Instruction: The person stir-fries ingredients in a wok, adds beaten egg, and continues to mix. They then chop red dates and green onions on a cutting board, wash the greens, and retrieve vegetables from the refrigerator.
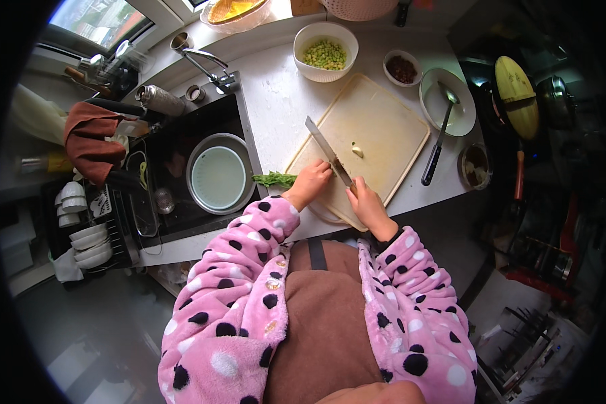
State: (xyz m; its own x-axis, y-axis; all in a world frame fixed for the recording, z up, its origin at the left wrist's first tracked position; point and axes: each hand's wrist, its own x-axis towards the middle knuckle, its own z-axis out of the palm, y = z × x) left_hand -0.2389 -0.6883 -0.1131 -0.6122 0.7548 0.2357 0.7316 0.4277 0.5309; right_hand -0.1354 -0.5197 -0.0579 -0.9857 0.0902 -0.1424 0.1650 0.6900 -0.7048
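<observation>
My right hand (369,206) grips the handle of a kitchen knife (328,148). Its long blade points up and left over a cream cutting board (384,118). Close by the blade, my left hand (310,183) is curled over the board's left side. A bunch of leafy greens (274,179) runs beneath this hand and sticks out leftward towards the sink edge; the part under the fingers is hidden. A pale peeled clove (357,150), apparently garlic, lies right of the blade with a tiny green bit beside it.
Behind the board stands a white bowl of chopped green pieces (325,54). A small bowl of dark pieces (402,69), a white dish (459,113) and a black-handled ladle (437,151) sit to the right. A black sink (177,222) holds a metal basin (197,202).
</observation>
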